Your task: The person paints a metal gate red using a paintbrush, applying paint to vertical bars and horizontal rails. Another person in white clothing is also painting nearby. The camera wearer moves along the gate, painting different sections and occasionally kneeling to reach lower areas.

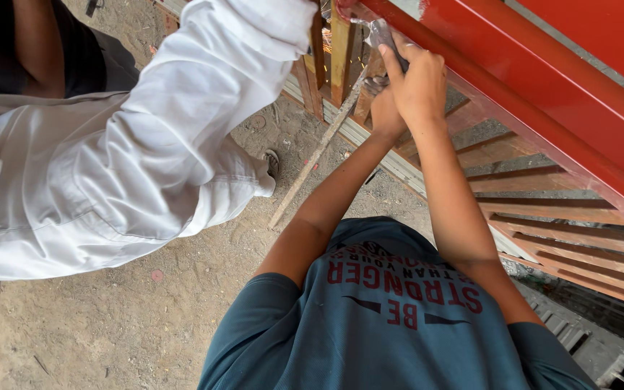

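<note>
Left of frame: a co-worker's white long sleeve point(131, 144) spans from the left edge to the top centre. Lower centre: a thin wooden stick point(312, 162) runs slanted above the sandy ground point(74, 332). Upper centre: the left hand point(386, 108) is partly hidden behind the right hand; its grip cannot be determined. The right hand point(419, 79) is closed around a grey metal tool point(384, 36), pressed against the red-painted steel beam point(543, 94) running diagonally to the right edge.
</note>
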